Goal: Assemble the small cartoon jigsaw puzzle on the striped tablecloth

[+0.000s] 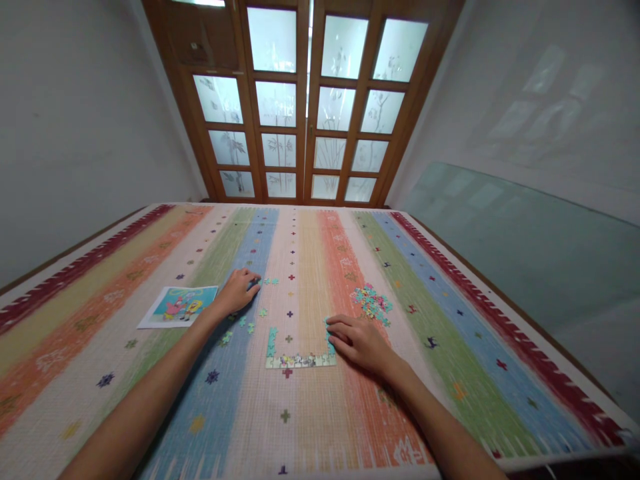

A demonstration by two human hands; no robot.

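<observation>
Jigsaw pieces are joined into a U-shaped border (300, 361) on the cloth in front of me: a bottom row with a short column up each side. My right hand (360, 340) rests at the right column, its fingers stretched out over the pieces there and partly hiding them. Farther left and forward, my left hand (240, 291) is down on the blue stripe with fingers curled in; whatever lies under the fingertips is hidden. Just right of those fingertips lie a few loose turquoise pieces (271, 281). Several green pieces (243, 322) are scattered nearer me, below that hand.
A heap of mixed puzzle pieces (373, 303) lies beyond my right hand. To the left is a printed cartoon picture (177, 307). The striped cloth (310, 413) covers a large table-like surface. A pale green panel (500, 247) stands along the right, and paned wooden doors (303, 107) are at the back.
</observation>
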